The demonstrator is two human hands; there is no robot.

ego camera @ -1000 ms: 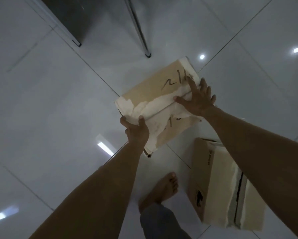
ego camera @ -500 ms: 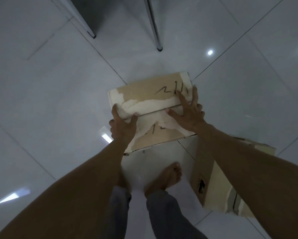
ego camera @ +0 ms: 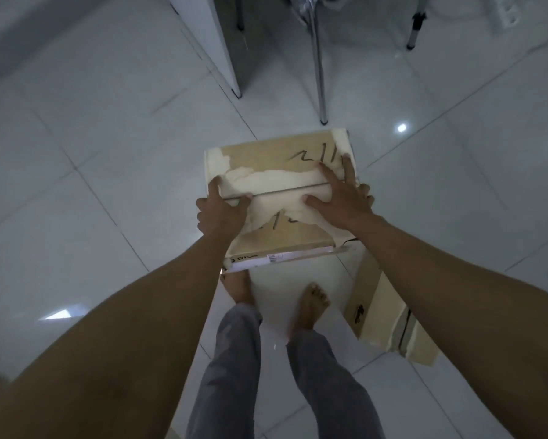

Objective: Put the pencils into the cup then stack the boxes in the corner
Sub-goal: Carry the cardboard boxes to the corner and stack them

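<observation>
A person stands barefoot on a tiled floor point(ego camera: 92, 185) with a taped cardboard box point(ego camera: 266, 163) held out in front, which we judge to be clear of the ground. The left hand point(ego camera: 222, 213) grips its left edge, thumb on top and fingers curled round the side. The right hand point(ego camera: 342, 201) lies spread across the top, its outer fingers hooked over the right edge. A second box point(ego camera: 383, 315) sits on the floor just beside the right foot, not yet stacked. We read this as the stacking half of the job under way, with one box in hand and none placed. We cannot say whether the pencils went into the cup, because neither pencils nor cup appear anywhere in view. The corner meant for the stack is also out of sight; toward the far edge of the floor we see only a chair leg point(ego camera: 317, 58) and a pale panel point(ego camera: 228, 52). The right forearm covers part of the second box, the held box hides the left toes, and the dim light leaves the scrawled marks on the lid unreadable to us.
</observation>
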